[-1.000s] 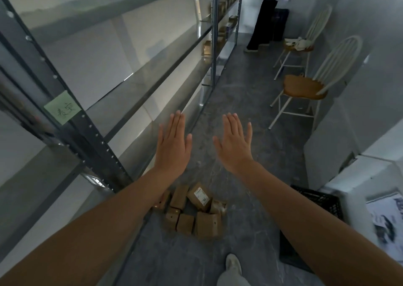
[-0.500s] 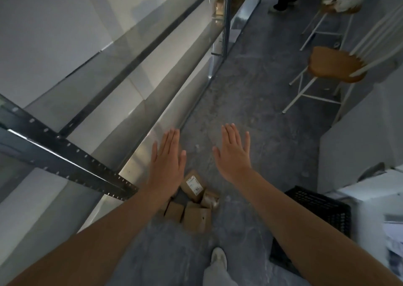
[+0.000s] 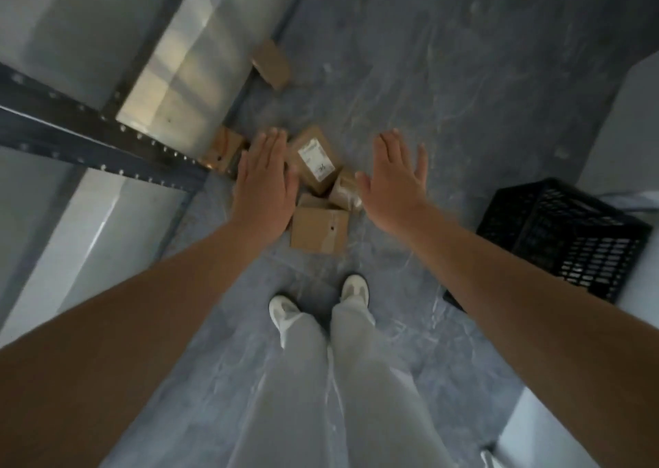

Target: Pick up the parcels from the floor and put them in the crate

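Both hands hung flat and empty, fingers spread: left hand (image 3: 263,185) and right hand (image 3: 394,182) well apart above the pile of brown cardboard parcels (image 3: 318,230) on the grey marbled floor (image 3: 410,75). The black plastic lattice crate (image 3: 567,235) stood to the right.

Bare forearms, pale grey trousers (image 3: 321,378), white shoes (image 3: 283,312).

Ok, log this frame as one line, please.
stage: reaching | left hand: open, empty | right hand: open, empty | parcels: on floor | crate: right, no parcels visible inside
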`<action>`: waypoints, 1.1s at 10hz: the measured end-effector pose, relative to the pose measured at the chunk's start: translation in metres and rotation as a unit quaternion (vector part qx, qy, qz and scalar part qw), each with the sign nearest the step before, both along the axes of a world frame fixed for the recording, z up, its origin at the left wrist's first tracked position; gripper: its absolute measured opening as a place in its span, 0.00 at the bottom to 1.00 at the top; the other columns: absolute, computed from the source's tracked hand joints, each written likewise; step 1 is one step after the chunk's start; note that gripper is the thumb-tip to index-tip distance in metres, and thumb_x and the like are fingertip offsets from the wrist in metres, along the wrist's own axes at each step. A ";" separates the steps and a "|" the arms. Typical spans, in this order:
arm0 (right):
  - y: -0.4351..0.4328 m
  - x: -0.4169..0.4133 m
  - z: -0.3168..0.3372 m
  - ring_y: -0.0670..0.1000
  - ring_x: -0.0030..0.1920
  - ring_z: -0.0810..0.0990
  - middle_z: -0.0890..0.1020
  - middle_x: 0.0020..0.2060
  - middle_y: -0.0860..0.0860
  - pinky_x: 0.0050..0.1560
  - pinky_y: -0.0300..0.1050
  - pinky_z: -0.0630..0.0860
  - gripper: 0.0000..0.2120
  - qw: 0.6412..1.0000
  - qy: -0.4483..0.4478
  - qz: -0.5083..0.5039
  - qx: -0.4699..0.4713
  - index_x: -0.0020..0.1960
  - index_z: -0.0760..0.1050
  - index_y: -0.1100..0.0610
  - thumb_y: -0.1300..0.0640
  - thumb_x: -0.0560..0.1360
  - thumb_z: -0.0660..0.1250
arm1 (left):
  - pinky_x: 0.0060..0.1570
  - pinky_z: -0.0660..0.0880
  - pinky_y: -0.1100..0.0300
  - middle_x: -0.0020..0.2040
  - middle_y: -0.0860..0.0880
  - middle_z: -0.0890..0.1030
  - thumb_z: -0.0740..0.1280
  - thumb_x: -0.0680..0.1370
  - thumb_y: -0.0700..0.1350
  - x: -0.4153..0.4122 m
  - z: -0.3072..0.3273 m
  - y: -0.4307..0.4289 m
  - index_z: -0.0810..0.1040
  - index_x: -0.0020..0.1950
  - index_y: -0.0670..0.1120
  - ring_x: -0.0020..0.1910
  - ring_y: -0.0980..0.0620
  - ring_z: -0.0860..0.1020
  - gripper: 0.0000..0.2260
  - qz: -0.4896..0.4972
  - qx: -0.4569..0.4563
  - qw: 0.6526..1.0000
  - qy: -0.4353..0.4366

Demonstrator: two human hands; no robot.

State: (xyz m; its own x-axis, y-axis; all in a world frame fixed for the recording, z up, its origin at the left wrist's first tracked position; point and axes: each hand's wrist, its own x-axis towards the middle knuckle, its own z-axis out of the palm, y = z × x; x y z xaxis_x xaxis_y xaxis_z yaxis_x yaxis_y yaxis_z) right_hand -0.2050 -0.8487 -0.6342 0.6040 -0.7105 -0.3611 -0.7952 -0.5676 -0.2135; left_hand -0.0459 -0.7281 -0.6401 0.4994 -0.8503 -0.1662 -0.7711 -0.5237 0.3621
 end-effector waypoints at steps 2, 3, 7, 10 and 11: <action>0.022 -0.005 -0.153 0.55 0.78 0.52 0.55 0.77 0.55 0.77 0.58 0.48 0.30 0.993 0.062 -0.049 0.091 0.79 0.49 0.59 0.50 0.81 0.55 | 0.72 0.60 0.45 0.74 0.36 0.66 0.54 0.84 0.43 0.005 -0.147 0.051 0.62 0.75 0.36 0.74 0.40 0.63 0.20 0.090 0.103 0.984 0.118; 0.035 -0.011 -0.218 0.59 0.69 0.68 0.69 0.70 0.59 0.68 0.54 0.67 0.25 0.968 0.071 -0.122 0.208 0.75 0.59 0.60 0.53 0.80 0.57 | 0.58 0.71 0.45 0.60 0.36 0.74 0.54 0.84 0.42 0.001 -0.209 0.069 0.68 0.65 0.36 0.58 0.38 0.74 0.14 0.150 0.120 0.961 0.200; 0.068 0.001 -0.353 0.65 0.69 0.70 0.70 0.69 0.66 0.68 0.57 0.69 0.25 0.862 0.094 -0.279 0.412 0.74 0.61 0.68 0.67 0.78 0.58 | 0.48 0.66 0.62 0.49 0.52 0.73 0.54 0.82 0.43 -0.009 -0.337 0.068 0.75 0.61 0.46 0.46 0.55 0.72 0.13 0.278 0.154 0.865 0.389; 0.066 0.059 -0.180 0.59 0.63 0.73 0.71 0.62 0.58 0.61 0.54 0.76 0.26 0.852 0.002 -0.317 0.416 0.74 0.61 0.61 0.66 0.75 0.58 | 0.39 0.69 0.65 0.39 0.57 0.71 0.57 0.81 0.43 0.034 -0.182 0.069 0.73 0.43 0.54 0.39 0.58 0.71 0.10 0.364 0.004 0.841 0.400; 0.046 0.087 -0.090 0.58 0.60 0.75 0.75 0.59 0.56 0.58 0.54 0.77 0.23 0.872 -0.055 -0.288 0.392 0.70 0.66 0.58 0.66 0.75 0.57 | 0.38 0.69 0.72 0.43 0.62 0.73 0.58 0.82 0.44 0.058 -0.092 0.064 0.74 0.50 0.58 0.43 0.61 0.75 0.09 0.362 -0.066 0.845 0.389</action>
State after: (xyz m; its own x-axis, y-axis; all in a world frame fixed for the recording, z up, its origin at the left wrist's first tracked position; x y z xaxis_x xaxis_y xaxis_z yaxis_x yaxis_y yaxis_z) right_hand -0.1180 -0.8030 -0.7245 0.2899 -0.4676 -0.8350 -0.8505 0.2743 -0.4489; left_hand 0.0118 -0.6642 -0.7321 0.6801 -0.4062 -0.6102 0.2308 -0.6715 0.7042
